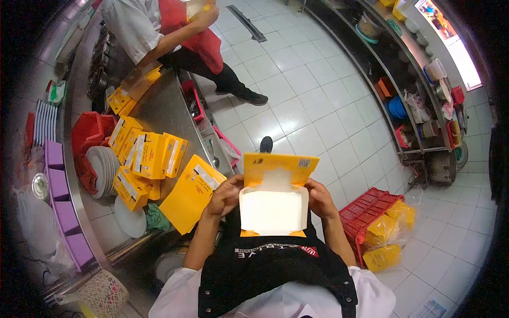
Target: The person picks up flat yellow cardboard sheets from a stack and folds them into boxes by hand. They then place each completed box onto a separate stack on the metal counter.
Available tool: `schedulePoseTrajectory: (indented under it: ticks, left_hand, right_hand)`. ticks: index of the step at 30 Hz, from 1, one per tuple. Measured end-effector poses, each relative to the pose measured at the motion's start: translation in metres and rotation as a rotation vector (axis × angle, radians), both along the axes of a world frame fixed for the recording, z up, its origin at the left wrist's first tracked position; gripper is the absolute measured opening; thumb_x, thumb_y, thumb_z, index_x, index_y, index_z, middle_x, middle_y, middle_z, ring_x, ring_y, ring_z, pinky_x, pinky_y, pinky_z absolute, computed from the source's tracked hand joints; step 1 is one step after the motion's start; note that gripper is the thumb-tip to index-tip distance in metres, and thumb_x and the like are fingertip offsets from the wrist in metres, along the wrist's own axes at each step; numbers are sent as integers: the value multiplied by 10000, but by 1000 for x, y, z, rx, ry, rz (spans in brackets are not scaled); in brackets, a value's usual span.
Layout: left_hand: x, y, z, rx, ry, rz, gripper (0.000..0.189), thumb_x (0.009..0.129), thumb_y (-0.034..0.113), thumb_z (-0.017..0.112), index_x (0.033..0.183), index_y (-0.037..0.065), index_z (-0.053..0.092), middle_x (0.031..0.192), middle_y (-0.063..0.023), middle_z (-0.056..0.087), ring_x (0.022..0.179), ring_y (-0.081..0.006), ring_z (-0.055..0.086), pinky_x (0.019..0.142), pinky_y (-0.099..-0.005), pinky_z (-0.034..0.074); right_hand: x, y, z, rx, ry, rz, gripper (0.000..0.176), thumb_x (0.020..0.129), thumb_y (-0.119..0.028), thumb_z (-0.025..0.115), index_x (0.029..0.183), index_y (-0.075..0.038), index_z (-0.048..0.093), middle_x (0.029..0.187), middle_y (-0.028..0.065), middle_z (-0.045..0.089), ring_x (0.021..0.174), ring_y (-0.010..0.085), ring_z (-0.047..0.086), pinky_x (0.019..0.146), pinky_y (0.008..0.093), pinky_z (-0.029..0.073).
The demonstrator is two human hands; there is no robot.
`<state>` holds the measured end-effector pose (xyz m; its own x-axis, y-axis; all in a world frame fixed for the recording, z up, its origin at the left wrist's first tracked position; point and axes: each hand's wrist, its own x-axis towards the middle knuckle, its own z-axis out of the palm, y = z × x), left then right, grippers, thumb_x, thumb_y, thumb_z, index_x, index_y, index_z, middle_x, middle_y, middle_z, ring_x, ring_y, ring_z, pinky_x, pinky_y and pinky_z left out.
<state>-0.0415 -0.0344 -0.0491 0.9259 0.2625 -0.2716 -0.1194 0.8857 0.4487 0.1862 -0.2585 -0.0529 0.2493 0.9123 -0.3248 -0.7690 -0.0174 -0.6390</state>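
Between my two hands is a yellow cardboard box (274,211), held in front of my apron. Its white inside faces up, and its yellow lid flap stands open on the far side. My left hand (227,196) grips the left side near the lid fold. My right hand (319,199) grips the opposite side, its fingers partly hidden behind the cardboard. Just left of my left hand, a stack of flat yellow box blanks (192,196) lies on the metal counter's edge. Beyond it several folded yellow boxes (150,153) are piled up.
Stacked white plates (102,168) and purple bins (66,225) line the left side. A co-worker in a red apron (183,32) stands at the far counter, holding something yellow. On the tiled floor at right is a red crate (366,212) beside bagged yellow packages (389,225). Metal shelving (392,79) runs along the right.
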Motion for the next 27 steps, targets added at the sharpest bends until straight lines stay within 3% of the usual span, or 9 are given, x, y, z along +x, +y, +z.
schedulePoseTrajectory:
  ticks: [1,4,5,8,12,15,20,24,27]
  left_hand:
    - [-5,3,-18,-34,-113,-84,453,929,90,670,1363,54,542,1380,-162,594,1263,-288,596,1119,-402,443]
    - [-5,-17,-37,26,-82,7,375,937,182,731,1272,61,614,1303,-132,624,1221,-280,613,1114,-410,449]
    - [-1,-21,-38,65,-157,42,344,934,196,739,1233,62,634,1266,-117,630,1202,-271,620,1094,-408,468]
    - [6,-26,-34,119,-237,130,256,928,206,753,1126,61,681,1165,-77,642,1141,-246,642,1032,-403,520]
    - [1,-30,-38,91,-67,232,146,953,148,718,1066,59,691,1071,-65,657,1050,-230,679,961,-385,566]
    - [4,-31,-27,111,-8,280,130,966,145,700,1063,62,676,1022,-65,666,1028,-216,685,953,-376,567]
    - [1,-27,-50,207,26,248,139,988,108,669,1113,57,635,1040,-55,671,1016,-183,671,953,-321,538]
    - [18,-18,8,656,116,97,347,946,15,645,1276,39,542,1194,-75,621,1135,-174,604,1030,-325,459]
    - [38,-20,41,993,199,148,571,869,45,729,1372,28,459,1289,-133,572,1196,-237,577,1071,-392,435]
  right_hand:
    - [-2,-6,-15,-2,-8,23,463,915,-276,759,1286,-30,632,1267,129,667,1109,213,659,976,356,528]
    - [-20,-6,-35,-131,-269,-81,549,901,-408,772,1260,-9,657,1148,79,713,933,145,666,777,275,538]
    - [-27,-3,-37,-90,-324,-167,494,921,-419,758,1206,-21,691,1033,32,721,756,85,610,626,239,477]
    - [-27,-7,-53,-26,-383,-227,412,943,-381,744,1141,-20,718,961,19,717,687,61,565,564,236,428]
    - [-25,-11,-56,-114,-376,-168,329,965,-316,728,991,12,718,947,48,733,758,99,631,646,251,490]
    - [-16,-7,-49,-173,-512,-82,298,952,-209,702,1163,0,669,1040,93,729,952,185,685,874,332,537]
    - [-12,30,6,-157,-556,-178,405,919,-53,676,1292,12,531,1161,89,662,1056,169,640,939,326,506]
    - [-13,41,7,-247,-598,-333,325,954,-95,672,1229,25,546,1128,100,667,990,158,646,884,308,525]
    - [-11,45,12,-255,-606,-341,321,984,-166,653,1222,26,556,1113,98,668,966,154,645,859,303,532]
